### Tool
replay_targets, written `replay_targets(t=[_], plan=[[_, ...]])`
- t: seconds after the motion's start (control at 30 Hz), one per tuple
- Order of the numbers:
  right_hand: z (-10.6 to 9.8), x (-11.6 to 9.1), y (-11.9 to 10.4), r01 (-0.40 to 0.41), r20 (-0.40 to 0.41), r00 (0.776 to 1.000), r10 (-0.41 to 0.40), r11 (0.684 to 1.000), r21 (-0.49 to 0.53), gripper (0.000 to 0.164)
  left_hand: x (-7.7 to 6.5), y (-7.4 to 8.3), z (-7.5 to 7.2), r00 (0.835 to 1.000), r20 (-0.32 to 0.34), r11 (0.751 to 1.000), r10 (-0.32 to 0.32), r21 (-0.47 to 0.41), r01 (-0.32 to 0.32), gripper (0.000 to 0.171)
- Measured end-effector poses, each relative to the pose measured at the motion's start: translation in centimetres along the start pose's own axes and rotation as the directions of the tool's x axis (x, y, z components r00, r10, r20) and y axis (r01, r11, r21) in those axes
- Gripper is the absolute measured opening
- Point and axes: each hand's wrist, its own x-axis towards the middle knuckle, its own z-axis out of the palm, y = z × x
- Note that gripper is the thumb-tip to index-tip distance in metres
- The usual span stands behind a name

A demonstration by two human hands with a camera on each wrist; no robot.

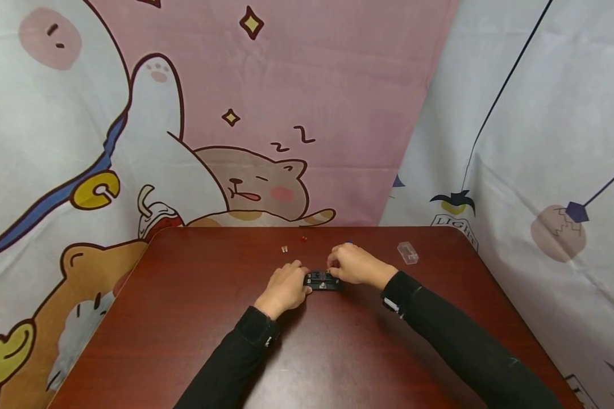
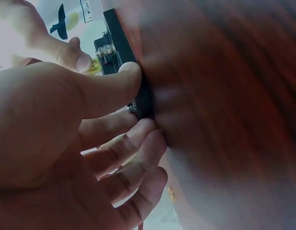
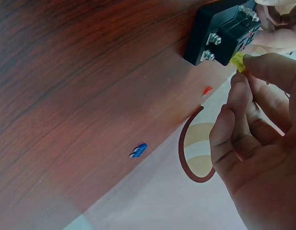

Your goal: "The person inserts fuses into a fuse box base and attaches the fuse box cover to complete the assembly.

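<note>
A black fuse block [image 1: 322, 282] with metal screw terminals sits on the table between both hands. My left hand [image 1: 284, 287] grips its left end, the thumb on the near side in the left wrist view and the fingers curled round the far side. My right hand [image 1: 355, 264] is at the block's right end. Between its thumb and forefinger it pinches a yellow blade fuse [image 3: 238, 61], right at the block's top face in the right wrist view. The fuse's lower part is hidden by the block and the fingers.
A blue blade fuse [image 3: 138, 150] and a small red fuse [image 3: 207, 90] lie on the table beyond the block. Two small tan fuses [image 1: 284, 249] lie at the back, left of centre. To the right is a clear plastic box [image 1: 408, 253]. A printed cloth [image 1: 337, 85] hangs behind the table.
</note>
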Motion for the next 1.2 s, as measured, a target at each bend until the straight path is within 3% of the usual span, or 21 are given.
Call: replay_targets(t=[0.83, 1.2], plan=[[0.06, 0.34, 0.01, 0.022, 0.015, 1.000, -0.022, 1.000, -0.014, 0.009, -0.02, 0.18, -0.18, 1.000, 0.007, 1.000, -0.013, 0.008, 0.013, 0.038], [-0.52, 0.43, -0.45, 0.008, 0.040, 0.999, -0.010, 0.999, 0.040, 0.008, -0.06, 0.26, -0.24, 1.000, 0.004, 1.000, -0.010, 0.001, 0.010, 0.037]])
